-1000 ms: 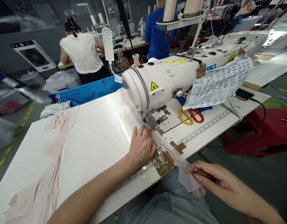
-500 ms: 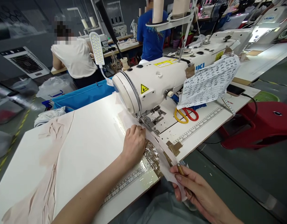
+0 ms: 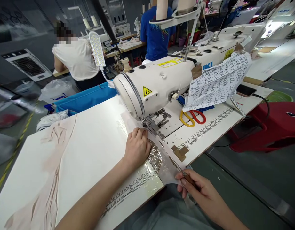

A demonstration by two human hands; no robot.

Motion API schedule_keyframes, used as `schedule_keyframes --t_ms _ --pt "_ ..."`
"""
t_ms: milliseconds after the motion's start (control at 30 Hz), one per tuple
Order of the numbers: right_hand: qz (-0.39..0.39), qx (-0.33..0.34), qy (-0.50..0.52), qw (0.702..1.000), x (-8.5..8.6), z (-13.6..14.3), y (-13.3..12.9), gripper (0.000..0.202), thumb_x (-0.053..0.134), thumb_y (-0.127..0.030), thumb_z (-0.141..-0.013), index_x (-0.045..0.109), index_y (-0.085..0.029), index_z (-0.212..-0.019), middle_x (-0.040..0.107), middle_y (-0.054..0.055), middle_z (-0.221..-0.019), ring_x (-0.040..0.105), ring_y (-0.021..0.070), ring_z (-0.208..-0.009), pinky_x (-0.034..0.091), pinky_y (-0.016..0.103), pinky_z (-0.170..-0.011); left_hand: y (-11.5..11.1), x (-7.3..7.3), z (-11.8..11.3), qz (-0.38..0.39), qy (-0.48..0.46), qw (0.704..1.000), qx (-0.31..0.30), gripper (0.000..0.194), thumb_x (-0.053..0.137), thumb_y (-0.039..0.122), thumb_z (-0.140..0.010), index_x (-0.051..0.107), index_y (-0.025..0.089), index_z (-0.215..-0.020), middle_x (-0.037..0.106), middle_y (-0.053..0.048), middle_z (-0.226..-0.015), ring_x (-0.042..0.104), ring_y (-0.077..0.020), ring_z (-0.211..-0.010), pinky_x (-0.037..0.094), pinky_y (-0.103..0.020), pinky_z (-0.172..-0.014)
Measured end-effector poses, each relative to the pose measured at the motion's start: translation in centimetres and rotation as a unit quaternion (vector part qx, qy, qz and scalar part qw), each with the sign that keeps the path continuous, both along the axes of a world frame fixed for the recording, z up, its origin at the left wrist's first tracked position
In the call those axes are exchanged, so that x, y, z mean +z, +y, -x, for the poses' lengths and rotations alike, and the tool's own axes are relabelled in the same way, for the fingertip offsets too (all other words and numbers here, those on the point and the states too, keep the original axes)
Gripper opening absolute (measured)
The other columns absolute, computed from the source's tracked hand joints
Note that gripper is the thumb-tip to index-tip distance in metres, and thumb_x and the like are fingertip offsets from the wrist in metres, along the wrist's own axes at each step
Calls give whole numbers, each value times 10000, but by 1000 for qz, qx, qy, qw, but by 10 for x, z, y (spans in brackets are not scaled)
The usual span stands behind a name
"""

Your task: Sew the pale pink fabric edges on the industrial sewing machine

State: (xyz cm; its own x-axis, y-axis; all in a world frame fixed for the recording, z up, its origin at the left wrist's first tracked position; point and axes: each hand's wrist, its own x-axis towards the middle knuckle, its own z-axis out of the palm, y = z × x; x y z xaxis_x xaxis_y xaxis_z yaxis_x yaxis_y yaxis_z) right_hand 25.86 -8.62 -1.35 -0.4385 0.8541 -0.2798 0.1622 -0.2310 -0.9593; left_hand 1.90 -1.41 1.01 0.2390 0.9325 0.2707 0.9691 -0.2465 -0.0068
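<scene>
Apparent feeding step: left grip (image 3: 137, 147) atop cloth (image 3: 170, 172), closure unclear; right grip (image 3: 196, 187) grasping awl (image 3: 190, 180). Next likely needs alignment toward twelve-o'clock machine (image 3: 154, 80).

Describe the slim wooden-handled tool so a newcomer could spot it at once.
From the big white sewing machine, follow the pale sheer fabric toward the camera. There the right hand grips the brown wooden-handled tool. It has one straight handle, unlike the yellow-and-red looped scissors.

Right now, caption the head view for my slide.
Left hand on pale fabric beside an industrial sewing machine, right hand holding a wooden-handled awl.
</scene>
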Motion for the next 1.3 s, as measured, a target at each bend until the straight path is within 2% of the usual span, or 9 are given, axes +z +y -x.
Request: schedule_keyframes --t_ms 233,400,567,700,1000,1200,1300 --pt "-5 5 -2 1000 1 -1 0 472 479 -645 -915 596 -189 -944 631 22 -721 601 156 -616 494 285 -603 -2 -3 3 -11 2 1000 6 417 391 241 -952 577 108 -1300 581 -143 -1331 475 -301 -1233 442 -470 -994" --pt "-4 -2 -4 1000 -1 -5 -4 440 478 -609 -935 610 -189 -951 637 24 -722 594 150 -605 487 276 -588 -6 -2 -4 -11 -4 1000 0 393 421 253 -939 594 108 -1261 597 -149 -1263 498 -300 -1198 441 -466 -976" --pt "-33 0 7 999 -11 -7 -4 454 448 -611 -947 609 -186 -949 626 23 -705 577 134 -559 473 257 -528 -10 0 -11 -8 -4 1000 -11 374 423 253 -941 599 111 -1238 594 -142 -1252 502 -293 -1173 423 -453 -985" --pt "-47 2 7 999 -14 -7 -2 400 454 -558 -967 600 -186 -973 632 25 -723 588 133 -571 497 258 -544 -13 1 -12 -6 -10 1000 -23 373 421 245 -939 590 104 -1240 587 -145 -1252 490 -296 -1180 415 -464 -1001" --pt "-64 0 -23 998 0 -6 1 450 465 -593 -943 631 -175 -940 646 39 -699 595 149 -559 505 264 -528 -15 0 -12 13 -43 999 -21 392 425 242 -929 588 127 -1266 567 -145 -1276 462 -310 -1220 420 -488 -1025" --pt "-98 19 -39 994 1 -14 1 338 425 -463 -993 624 -193 -1035 672 43 -761 646 168 -629 546 275 -595 -12 0 -10 17 -49 999 -11 395 438 229 -922 585 117 -1271 558 -152 -1270 459 -310 -1220 435 -498 -1025" --pt "-177 49 -75 980 6 -23 1 265 428 -368 -993 637 -226 -1070 706 44 -808 669 174 -681 544 261 -613 -8 -1 -7 19 -49 999 -7 393 444 221 -918 586 111 -1267 559 -151 -1263 461 -308 -1219 440 -500 -1026"
